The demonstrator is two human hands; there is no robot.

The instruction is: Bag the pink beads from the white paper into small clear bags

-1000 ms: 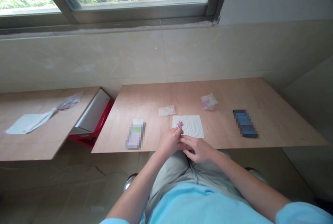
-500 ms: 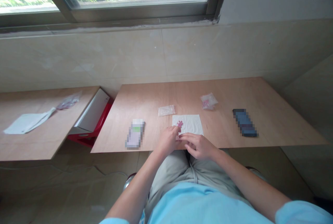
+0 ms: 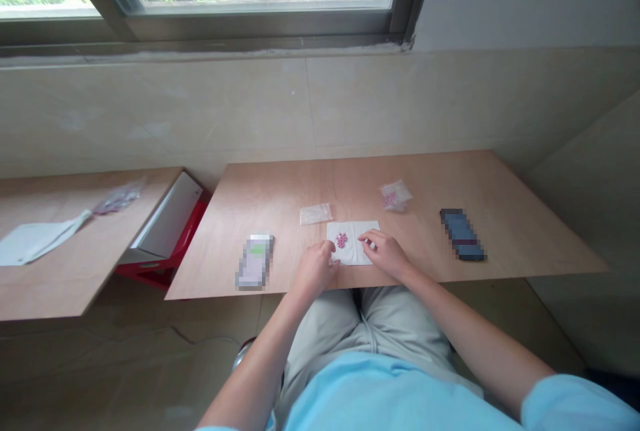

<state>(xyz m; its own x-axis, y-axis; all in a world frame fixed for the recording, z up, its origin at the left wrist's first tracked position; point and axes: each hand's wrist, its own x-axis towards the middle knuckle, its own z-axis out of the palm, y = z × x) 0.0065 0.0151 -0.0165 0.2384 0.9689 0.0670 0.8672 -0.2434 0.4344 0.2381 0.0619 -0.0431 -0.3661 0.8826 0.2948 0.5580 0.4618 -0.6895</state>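
Note:
A small cluster of pinkish-red beads (image 3: 341, 240) lies on a white cloth or tissue (image 3: 354, 257) near the table's front edge. My left hand (image 3: 317, 265) rests at the cloth's left edge, its thumb and forefinger apart beside the beads, with nothing visible between them. Over the right part of the cloth, my right hand (image 3: 386, 252) has its fingers curled and the tips drawn together towards the beads. Whatever those fingertips hold, if anything, is too small to make out.
Behind the cloth are a flat clear packet (image 3: 316, 213) and a clear bag with pink pieces (image 3: 396, 195). A blurred-out phone-like object (image 3: 255, 262) lies left, a dark one (image 3: 463, 235) right. Another table (image 3: 45, 284) holds white paper (image 3: 35, 243); a gap separates the tables.
My hands were close together in front of the beads. They have moved apart, the right one to the right and slightly forward, so more of the beads and cloth shows.

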